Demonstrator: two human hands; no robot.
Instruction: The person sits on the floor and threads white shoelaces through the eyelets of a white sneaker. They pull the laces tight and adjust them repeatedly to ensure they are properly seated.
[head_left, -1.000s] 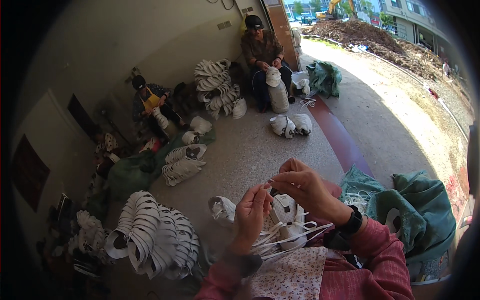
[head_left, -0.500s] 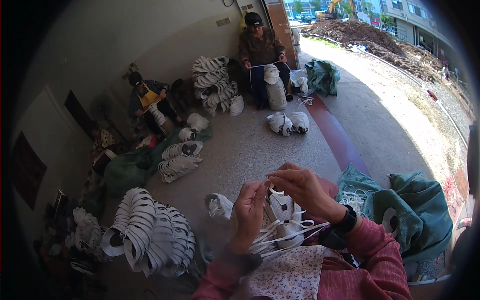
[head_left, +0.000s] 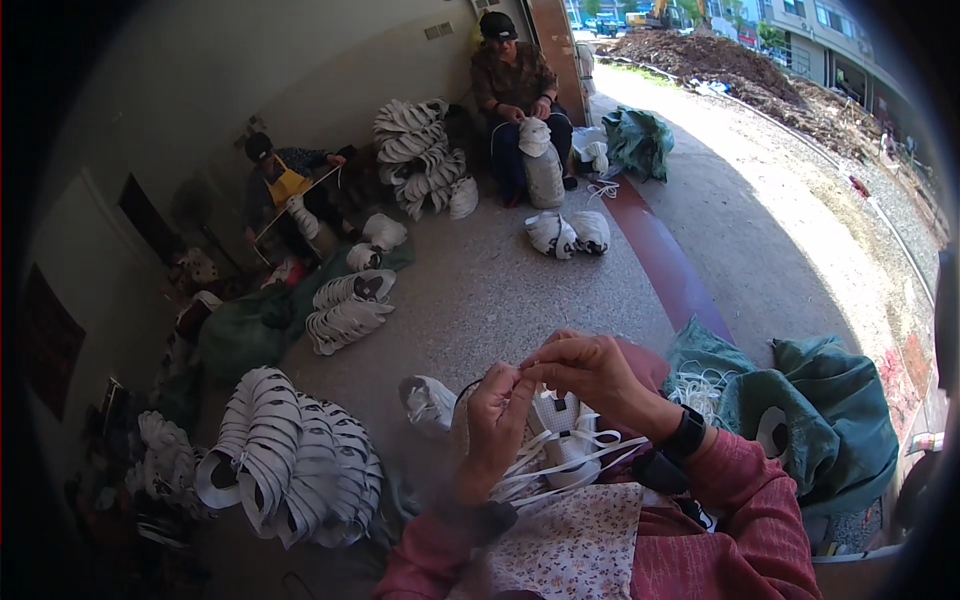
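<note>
My left hand (head_left: 497,412) and my right hand (head_left: 590,372) meet above my lap, the thumbs and fingers of both pinched together. A tiny pale bit shows between the fingertips, too small to name. Just beneath them rests a white shoe upper (head_left: 568,450) with dark markings, partly covered by my hands. Loose white shoelaces (head_left: 607,447) are threaded through it and trail over the patterned apron (head_left: 570,535) on my lap.
Nested stacks of white shoe uppers (head_left: 290,455) stand at my left. A green sack (head_left: 835,430) and a bundle of white laces (head_left: 700,395) lie at right. Two co-workers (head_left: 515,80) sit by the wall with more uppers. Another white upper (head_left: 428,403) sits beyond my left hand.
My hands have shifted slightly left, still pinched together. The view has turned a little. The far co-worker's hands have come together at the upper; the other co-worker now stretches a white strip wide.
</note>
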